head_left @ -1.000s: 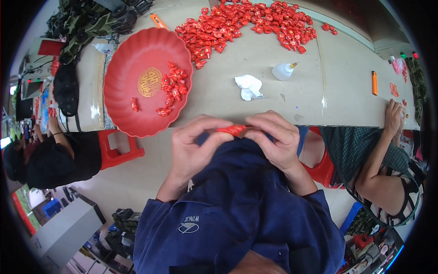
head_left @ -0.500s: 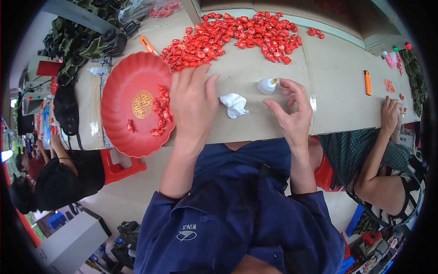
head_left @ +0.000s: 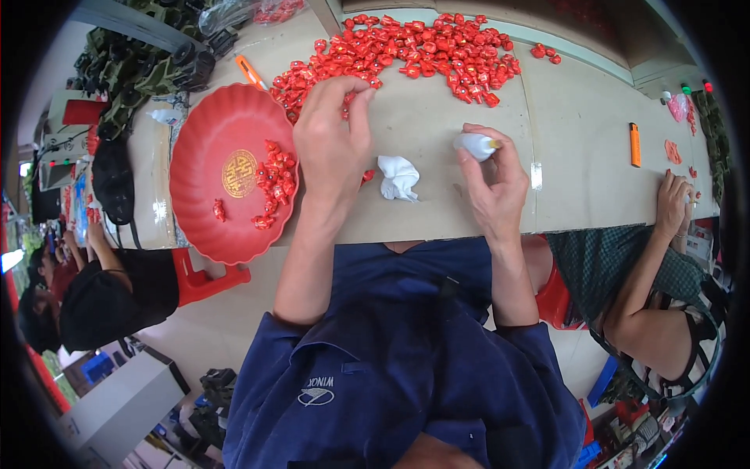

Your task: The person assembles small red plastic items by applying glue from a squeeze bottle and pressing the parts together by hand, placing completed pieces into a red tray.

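My right hand (head_left: 500,187) is wrapped round a small white squeeze bottle (head_left: 473,147) with a yellowish tip, tilted to the right. At the near edge of a pile of small shiny red figures (head_left: 422,51), my left hand (head_left: 332,129) has its index finger and thumb curled together. Red shows in the gap between them, but whether a piece is held there I cannot make out. One loose red figure (head_left: 367,177) lies beside my left wrist. Between my hands rests a crumpled white cloth or tissue (head_left: 399,178).
To the left stands a red scalloped tray (head_left: 205,164) holding several red figures. An orange cutter (head_left: 250,72) lies behind it, and another orange cutter (head_left: 634,144) is at the right. A co-worker's hands (head_left: 673,203) work at the far right. Dark green toy vehicles (head_left: 141,86) are heaped at the back left.
My right hand has closed round the bottle and tipped it. My left hand has moved away to the pile, its fingers curling in. A loose red figure now shows beside the left wrist.
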{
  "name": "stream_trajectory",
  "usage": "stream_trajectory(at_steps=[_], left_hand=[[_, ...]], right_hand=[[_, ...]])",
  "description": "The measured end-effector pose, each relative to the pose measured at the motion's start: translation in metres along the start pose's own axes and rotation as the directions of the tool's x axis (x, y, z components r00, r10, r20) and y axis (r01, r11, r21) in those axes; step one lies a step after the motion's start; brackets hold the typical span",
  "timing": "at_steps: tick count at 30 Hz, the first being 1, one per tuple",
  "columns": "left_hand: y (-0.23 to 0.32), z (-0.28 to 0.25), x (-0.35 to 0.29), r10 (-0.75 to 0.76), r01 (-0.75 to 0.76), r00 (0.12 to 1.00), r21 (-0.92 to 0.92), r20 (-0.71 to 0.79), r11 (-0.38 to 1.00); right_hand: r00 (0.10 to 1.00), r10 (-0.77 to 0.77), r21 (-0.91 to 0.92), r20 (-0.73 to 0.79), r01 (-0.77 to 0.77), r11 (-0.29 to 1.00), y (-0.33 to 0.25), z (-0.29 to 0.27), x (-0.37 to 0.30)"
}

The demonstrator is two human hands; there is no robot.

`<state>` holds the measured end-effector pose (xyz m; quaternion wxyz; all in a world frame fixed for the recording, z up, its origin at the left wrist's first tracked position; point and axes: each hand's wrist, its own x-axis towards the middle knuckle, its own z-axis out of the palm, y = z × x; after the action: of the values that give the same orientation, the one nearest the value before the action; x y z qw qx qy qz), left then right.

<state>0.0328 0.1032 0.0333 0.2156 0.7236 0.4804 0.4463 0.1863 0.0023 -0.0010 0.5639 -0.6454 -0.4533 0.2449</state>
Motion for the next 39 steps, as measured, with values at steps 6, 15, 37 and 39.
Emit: stream_trajectory(at_steps=[6,15,37,39], left_hand=[[0.022,-0.047,-0.067,-0.241,0.589,0.808,-0.751,0.538,0.297],[0.017,-0.034,-0.130,-0.234,0.708,0.623,-0.666,0.746,-0.235],[0.015,-0.035,-0.129,-0.227,0.757,0.543,-0.589,0.808,-0.282],[0.012,-0.037,-0.129,-0.211,0.767,0.558,-0.596,0.802,-0.237]], right_hand=[[0.998,-0.040,0.170,0.050,0.031,0.985,-0.022,-0.009,-0.024],[0.976,-0.212,0.074,0.052,0.208,0.975,-0.027,0.024,-0.067],[0.998,0.018,0.274,0.054,-0.032,0.961,-0.026,-0.003,-0.078],[0.994,0.048,0.193,0.098,-0.066,0.979,-0.027,-0.016,-0.078]])
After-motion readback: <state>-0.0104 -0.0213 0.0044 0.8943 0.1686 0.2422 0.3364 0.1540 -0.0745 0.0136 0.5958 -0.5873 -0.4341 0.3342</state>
